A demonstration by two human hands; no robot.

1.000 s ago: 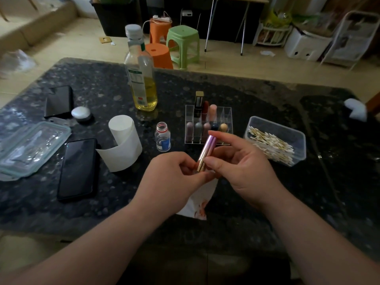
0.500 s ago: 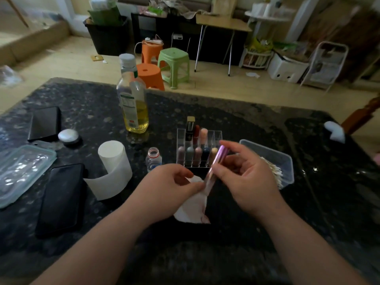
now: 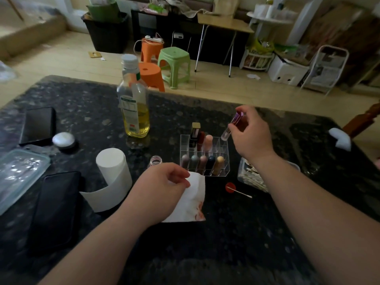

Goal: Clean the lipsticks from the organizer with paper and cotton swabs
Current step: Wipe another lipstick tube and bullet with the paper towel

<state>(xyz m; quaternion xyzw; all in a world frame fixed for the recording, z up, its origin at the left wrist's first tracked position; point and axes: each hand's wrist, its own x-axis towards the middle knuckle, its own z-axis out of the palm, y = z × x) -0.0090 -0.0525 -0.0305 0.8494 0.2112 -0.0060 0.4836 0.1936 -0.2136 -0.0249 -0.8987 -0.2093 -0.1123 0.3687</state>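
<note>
My right hand [image 3: 249, 134] holds a purple lipstick [image 3: 231, 126] tilted just above the back right corner of the clear acrylic organizer [image 3: 224, 149], which holds several lipsticks upright. My left hand [image 3: 160, 192] pinches a stained piece of white paper [image 3: 191, 202] lying on the dark stone table [image 3: 226, 243] in front of the organizer. A used cotton swab [image 3: 239, 191] lies on a red cap to the right of the paper. A clear box of cotton swabs [image 3: 251, 178] sits partly hidden under my right forearm.
A roll of white paper [image 3: 113, 177] stands left of my left hand, with a small open bottle [image 3: 155, 161] behind it. A tall oil bottle [image 3: 134, 99] stands behind. Two black phones [image 3: 55, 208], a plastic lid [image 3: 18, 177] and a round compact [image 3: 63, 139] lie at the left.
My right hand has lifted the purple lipstick away from the paper and carried it back and right over the organizer. My left hand stays low with the paper. The camera has tilted up.
</note>
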